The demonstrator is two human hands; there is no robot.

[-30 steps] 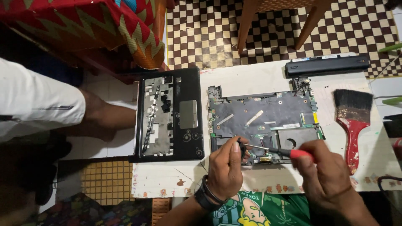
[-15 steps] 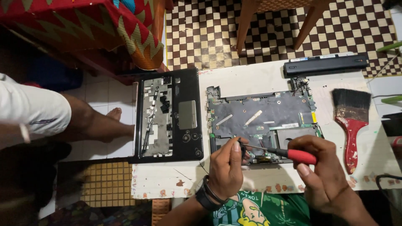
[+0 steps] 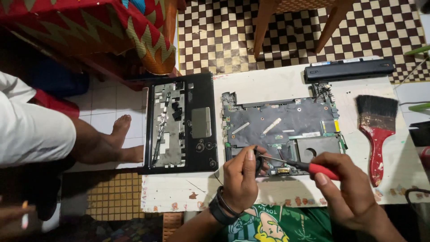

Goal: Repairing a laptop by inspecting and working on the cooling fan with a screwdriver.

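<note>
A laptop lies in pieces on the white table (image 3: 179,197). The circuit board (image 3: 282,123) rests bare near the table's front edge, already out of its shell; the black top cover (image 3: 183,123), with its metal frame and touchpad showing, lies face down just to the board's left, apart from it. The long black battery (image 3: 349,70) sits well beyond the board at the far edge. The left hand (image 3: 242,179) is closed with fingertips pinched at a small part on the board's near edge, beside a short black cable; what exactly it pinches cannot be made out. The right hand (image 3: 351,190) grips a red-handled screwdriver (image 3: 304,166), its tip laid against that same spot. A red-handled paintbrush (image 3: 376,130) lies unused to the right of the board. Judgement: opening up and separating the main pieces is done; work on the board itself is in hand, and nothing shows any reassembly begun. Another person's bare foot (image 3: 118,141) rests on the tiled floor at left.
</note>
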